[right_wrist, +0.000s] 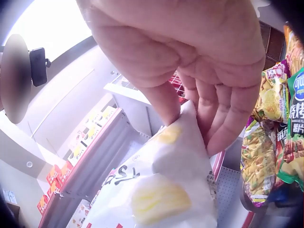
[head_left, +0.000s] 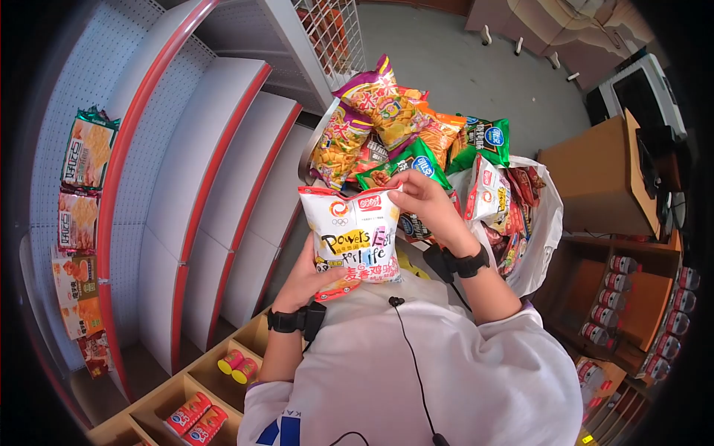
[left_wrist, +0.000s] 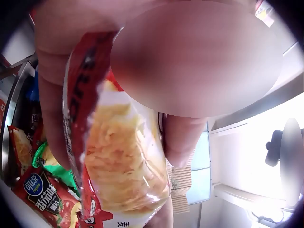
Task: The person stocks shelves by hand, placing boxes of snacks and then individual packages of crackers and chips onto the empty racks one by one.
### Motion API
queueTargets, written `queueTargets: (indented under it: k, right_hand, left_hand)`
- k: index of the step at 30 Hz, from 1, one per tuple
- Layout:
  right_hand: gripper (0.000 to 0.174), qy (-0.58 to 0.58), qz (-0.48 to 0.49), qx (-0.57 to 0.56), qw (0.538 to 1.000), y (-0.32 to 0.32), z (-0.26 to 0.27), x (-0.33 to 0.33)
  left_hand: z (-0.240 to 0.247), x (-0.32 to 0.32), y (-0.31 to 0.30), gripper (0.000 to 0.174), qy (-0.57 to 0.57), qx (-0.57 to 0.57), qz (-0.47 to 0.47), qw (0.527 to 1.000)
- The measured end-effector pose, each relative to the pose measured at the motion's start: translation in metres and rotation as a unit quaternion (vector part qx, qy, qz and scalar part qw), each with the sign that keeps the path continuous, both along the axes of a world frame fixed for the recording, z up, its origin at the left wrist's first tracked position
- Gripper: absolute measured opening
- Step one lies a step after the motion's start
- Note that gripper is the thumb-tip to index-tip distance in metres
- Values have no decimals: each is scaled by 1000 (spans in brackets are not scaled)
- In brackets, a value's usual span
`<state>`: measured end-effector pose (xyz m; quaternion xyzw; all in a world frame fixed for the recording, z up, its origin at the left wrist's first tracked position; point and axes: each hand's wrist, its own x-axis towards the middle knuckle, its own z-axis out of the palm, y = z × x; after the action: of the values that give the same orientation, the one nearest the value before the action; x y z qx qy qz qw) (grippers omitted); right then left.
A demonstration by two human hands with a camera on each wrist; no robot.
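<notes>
Head view: from where I stand, the white snack bag [head_left: 353,260] is upright in front of the wearer's chest, just beside the pile of snack packets [head_left: 372,111]. The left hand [head_left: 301,279] grips its lower side, thumb across the front; the right hand [head_left: 431,212] pinches the upper corner at the seal. Handling: the bag looks light, puffed and soft, its film probably slippery and its contents likely fragile. Recommended hold: the flat end seal or a side edge, with light pressure; avoid squeezing the middle. Front label: "Powers" and "for life" in black and pink, five rings, a red logo too small to read with certainty, and red Chinese characters below, including 鸡. On the shelf [head_left: 152,186], a green-topped pack [head_left: 89,152] reads 好吃点. Left wrist view: the left hand is closed around the bag, whose red crimped edge stands toward the camera and looks stiffer than the body; the lettering on it is not legible. A dark red packet [left_wrist: 45,197] reads 可比克, "copico" and 番茄味. Right wrist view: thumb and fingers grasp a gathered corner, creasing the film. A green packet [right_wrist: 297,128] shows 烧烤味 and 薯片, partly cropped.
</notes>
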<state>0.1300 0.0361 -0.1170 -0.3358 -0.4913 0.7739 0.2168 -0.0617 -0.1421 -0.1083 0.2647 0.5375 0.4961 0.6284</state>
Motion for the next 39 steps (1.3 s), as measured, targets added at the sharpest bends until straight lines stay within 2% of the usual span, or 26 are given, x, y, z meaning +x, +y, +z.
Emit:
queueTargets:
  k: [5, 11, 13, 15, 16, 26, 29, 31, 33, 35, 37, 39]
  right_hand:
    - [18, 10, 7, 15, 1000, 11, -10, 0]
    - [18, 0, 5, 0, 1000, 16, -13, 2]
    - [17, 6, 27, 31, 999, 18, -13, -8]
    - [17, 28, 15, 52, 998, 10, -6, -11]
    - [17, 14, 12, 14, 1000, 8, -7, -9]
    - [15, -15, -16, 50, 999, 8, 9, 27]
    - [16, -4, 66, 63, 996, 18, 0, 0]
    - [19, 1, 86, 63, 994, 19, 3, -4]
    - [22, -16, 9, 45, 999, 17, 8, 11]
    - [22, -50, -7, 81, 995, 20, -1, 32]
    - [22, -61, 18, 98, 993, 20, -8, 29]
    - [20, -57, 33, 104, 992, 24, -8, 31]
  left_hand:
    - [-11, 6, 5, 81, -1, -13, 20, 1000]
    - [-19, 3, 8, 65, -14, 4, 40, 999]
    - [-13, 1, 4, 58, -15, -7, 79, 997]
    - [-10, 5, -8, 55, 24, -2, 74, 997]
    - [-12, 6, -10, 55, 11, -7, 72, 997]
    - [-8, 34, 8, 52, -1, 44, 26, 999]
    - [1, 24, 0, 50, -3, 29, 87, 996]
    - [1, 20, -4, 49, 4, 21, 113, 993]
    - [-8, 21, 0, 48, -17, 18, 120, 993]
    - [-14, 15, 0, 48, -36, 18, 133, 990]
    - [-13, -10, -14, 45, -71, 48, 275, 957]
    - [-12, -43, -18, 45, -30, 69, 342, 937]
